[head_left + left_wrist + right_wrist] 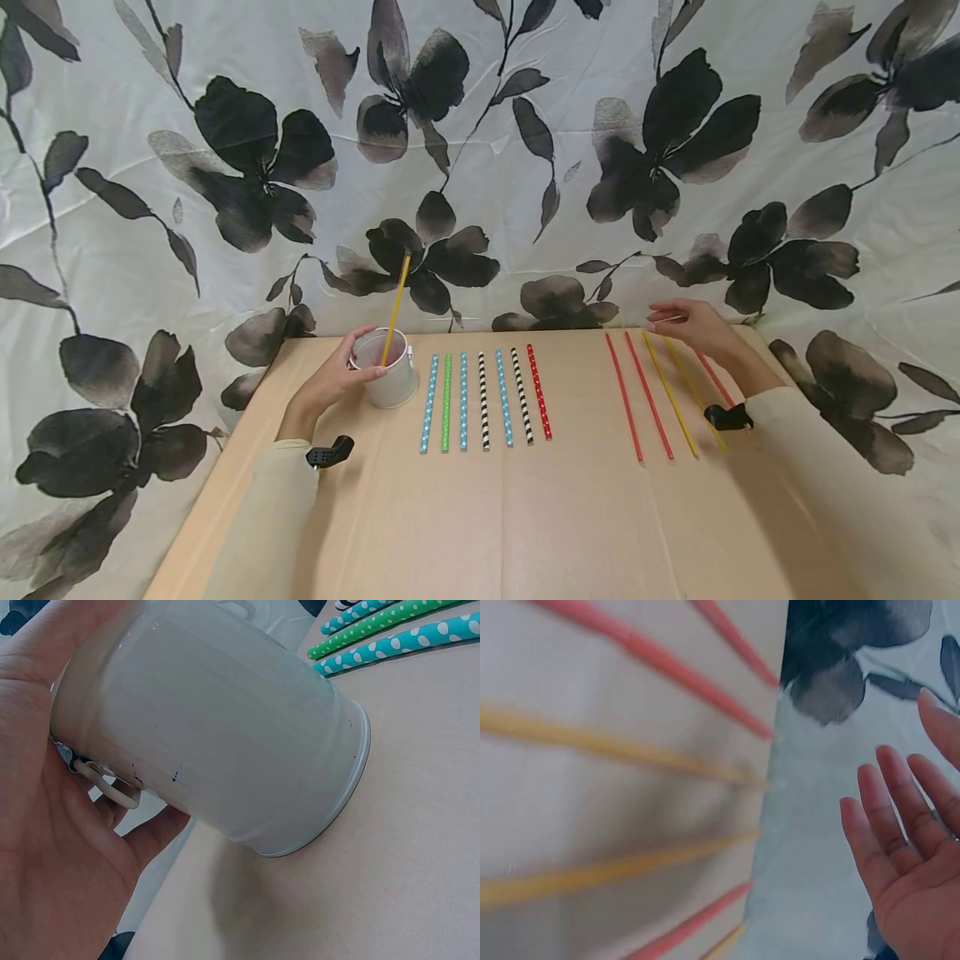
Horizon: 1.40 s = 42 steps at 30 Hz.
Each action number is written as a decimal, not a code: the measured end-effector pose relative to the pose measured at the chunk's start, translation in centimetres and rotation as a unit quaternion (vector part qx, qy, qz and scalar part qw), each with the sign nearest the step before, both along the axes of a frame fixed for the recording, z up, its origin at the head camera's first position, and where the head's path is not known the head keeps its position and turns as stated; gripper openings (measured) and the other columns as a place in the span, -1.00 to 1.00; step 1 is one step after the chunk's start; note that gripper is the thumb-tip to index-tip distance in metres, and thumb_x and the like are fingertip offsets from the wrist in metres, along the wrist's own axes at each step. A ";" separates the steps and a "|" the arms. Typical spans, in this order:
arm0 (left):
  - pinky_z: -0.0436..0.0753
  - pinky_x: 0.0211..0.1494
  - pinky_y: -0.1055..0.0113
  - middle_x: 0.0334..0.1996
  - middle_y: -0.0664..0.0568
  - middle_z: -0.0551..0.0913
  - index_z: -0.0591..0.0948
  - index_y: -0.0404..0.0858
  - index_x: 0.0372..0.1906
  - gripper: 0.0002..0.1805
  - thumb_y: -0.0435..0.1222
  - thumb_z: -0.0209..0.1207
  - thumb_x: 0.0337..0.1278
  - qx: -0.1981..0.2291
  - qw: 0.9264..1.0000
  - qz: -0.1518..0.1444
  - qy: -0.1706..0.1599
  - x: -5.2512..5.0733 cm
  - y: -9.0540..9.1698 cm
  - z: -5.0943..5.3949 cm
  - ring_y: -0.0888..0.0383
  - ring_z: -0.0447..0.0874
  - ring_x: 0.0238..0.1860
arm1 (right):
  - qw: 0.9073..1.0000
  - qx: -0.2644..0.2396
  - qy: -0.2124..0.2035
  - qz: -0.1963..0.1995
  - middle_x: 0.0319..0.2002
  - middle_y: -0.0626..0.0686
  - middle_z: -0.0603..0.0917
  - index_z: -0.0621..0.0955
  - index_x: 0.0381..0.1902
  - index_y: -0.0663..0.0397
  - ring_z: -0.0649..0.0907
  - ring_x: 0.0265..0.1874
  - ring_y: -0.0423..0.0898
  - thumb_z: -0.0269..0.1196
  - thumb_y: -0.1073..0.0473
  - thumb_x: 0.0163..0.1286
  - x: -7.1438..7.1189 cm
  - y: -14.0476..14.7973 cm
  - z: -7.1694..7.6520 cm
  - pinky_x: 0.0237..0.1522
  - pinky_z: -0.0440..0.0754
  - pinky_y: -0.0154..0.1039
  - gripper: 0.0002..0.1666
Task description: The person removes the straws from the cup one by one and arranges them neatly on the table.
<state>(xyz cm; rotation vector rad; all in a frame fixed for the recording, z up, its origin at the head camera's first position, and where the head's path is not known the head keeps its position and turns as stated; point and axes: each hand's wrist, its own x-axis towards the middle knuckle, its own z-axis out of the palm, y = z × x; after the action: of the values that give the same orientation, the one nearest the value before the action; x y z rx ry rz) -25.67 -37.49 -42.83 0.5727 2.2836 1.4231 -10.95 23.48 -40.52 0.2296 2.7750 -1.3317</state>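
My left hand (330, 387) grips a small white metal pail (395, 390) by its side, thumb near the rim. One thin yellow stick (396, 308) leans inside it and rises above the rim. The pail's pale wall and small wire handle loop (109, 785) show in the left wrist view. At the far right, my right hand (697, 327) hovers over plain red and yellow sticks, holding nothing. Its fingers (896, 817) are spread and relaxed. Among those sticks are a yellow one (670, 396) and a red one (649, 396); the hand and wrist partly cover others.
Patterned paper straws lie in a row mid-table: blue dotted (429, 404), green dotted (446, 404), black striped (483, 402) and red dotted (539, 392). A flowered cloth (525, 208) hangs behind the wooden table (465, 525). Both wrists wear black camera mounts.
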 end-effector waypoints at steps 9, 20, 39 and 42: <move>0.11 0.48 -0.34 0.49 -0.24 0.16 0.05 0.03 0.60 -0.01 -0.17 0.39 0.20 0.006 1.000 -0.001 0.006 -0.7 -0.2 -1.0 -0.28 0.09 0.50 | 0.998 -0.044 0.034 0.021 0.24 0.29 0.60 0.36 0.48 0.18 0.56 0.22 0.18 0.31 -0.01 0.46 -2.2 -3.1 -0.1 0.31 0.44 0.19 -0.24; 0.08 0.49 -0.35 0.49 -0.22 0.16 0.05 0.05 0.60 -0.02 -0.15 0.38 0.21 0.002 1.000 0.002 0.012 -0.7 -0.4 -1.2 -0.27 0.06 0.51 | 0.992 -0.096 0.059 0.050 0.18 0.18 0.67 0.41 0.43 0.20 0.63 0.20 0.06 0.36 -0.05 0.40 -4.4 -7.9 -0.4 0.27 0.56 -0.09 -0.22; 0.07 0.45 -0.39 0.47 -0.23 0.14 0.06 0.08 0.59 -0.02 -0.12 0.39 0.19 -0.008 1.000 0.009 0.004 -0.5 -0.2 -0.9 -0.27 0.03 0.48 | 0.971 -0.191 0.100 0.106 0.21 0.35 0.61 0.41 0.41 0.29 0.60 0.19 0.22 0.38 0.27 0.36 -8.4 -15.9 -0.9 0.02 0.62 -0.41 -0.29; 0.03 0.46 -0.42 0.50 -0.20 0.12 0.06 0.08 0.58 -0.03 -0.10 0.39 0.20 -0.008 1.000 0.009 0.001 -0.6 -0.2 -1.0 -0.27 -0.01 0.52 | 0.966 -0.203 0.112 0.115 0.19 0.26 0.64 0.44 0.41 0.22 0.61 0.18 0.17 0.40 0.27 0.34 -8.9 -17.0 -1.2 0.04 0.63 -0.38 -0.29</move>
<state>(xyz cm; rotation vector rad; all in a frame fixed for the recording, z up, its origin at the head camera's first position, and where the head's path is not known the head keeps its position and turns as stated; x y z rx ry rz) -26.27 -37.68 -43.78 0.5501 2.3041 1.4125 -19.82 6.45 -41.69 -0.2697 2.5030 -1.9099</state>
